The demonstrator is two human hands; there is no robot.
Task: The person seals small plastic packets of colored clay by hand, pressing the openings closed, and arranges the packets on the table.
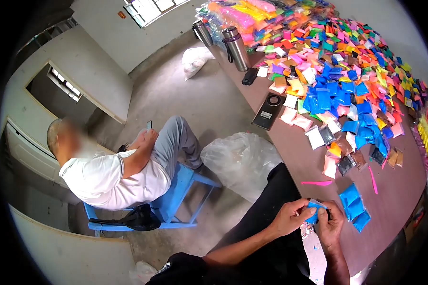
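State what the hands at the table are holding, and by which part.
A blue plastic packet, held at its opposite sides: the left hand grips one, the right hand the other. The fingers hide the exact contact.

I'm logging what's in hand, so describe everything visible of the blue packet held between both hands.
The small blue packet looks like soft, glossy plastic film, paler and clearer along its upper edge. The left hand and right hand pinch it beside the table and cover much of it, so its full shape and whether it is sealed cannot be told.
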